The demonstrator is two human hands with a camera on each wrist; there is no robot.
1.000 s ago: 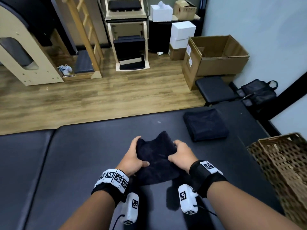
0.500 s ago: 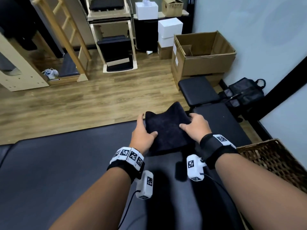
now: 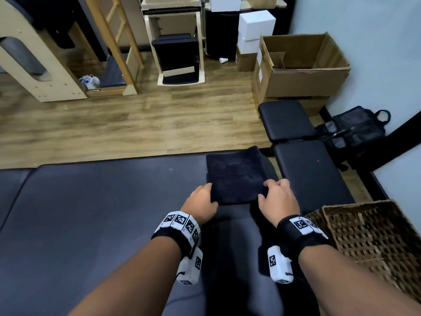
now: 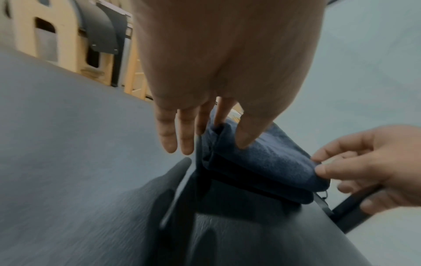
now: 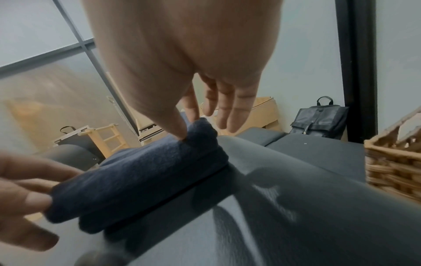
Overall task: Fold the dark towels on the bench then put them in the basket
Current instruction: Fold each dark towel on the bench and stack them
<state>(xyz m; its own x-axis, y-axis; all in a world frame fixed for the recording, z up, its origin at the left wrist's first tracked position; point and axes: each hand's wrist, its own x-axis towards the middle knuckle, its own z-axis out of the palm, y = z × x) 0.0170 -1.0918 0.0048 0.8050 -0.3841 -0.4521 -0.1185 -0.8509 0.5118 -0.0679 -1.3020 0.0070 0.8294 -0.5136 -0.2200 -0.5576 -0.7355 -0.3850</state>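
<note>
Both hands pinch the near corners of the top folded towel (image 3: pixel 235 175), the left hand (image 3: pixel 201 207) at its lower-left corner, the right hand (image 3: pixel 279 199) at its lower-right, centre of the head view, stacked on another towel on the padded bench (image 3: pixel 102 213). Soft, thick terry could sag or unfold if lifted by corners alone (the vinyl looks slick). The woven wicker basket (image 3: pixel 373 242) sits lower right, and its rough rim might snag the pile.

A: Where does the folded towel (image 3: pixel 235 174) lie?
B: On another folded towel at the bench's (image 3: pixel 102 213) far edge, the left hand (image 3: pixel 200 205) at its near left corner, the right hand (image 3: pixel 279 201) at its near right.
A: And the wicker basket (image 3: pixel 373 238)?
B: Right of the bench, near the right forearm; the cardboard box (image 3: pixel 303 69) stands on the floor beyond
</note>
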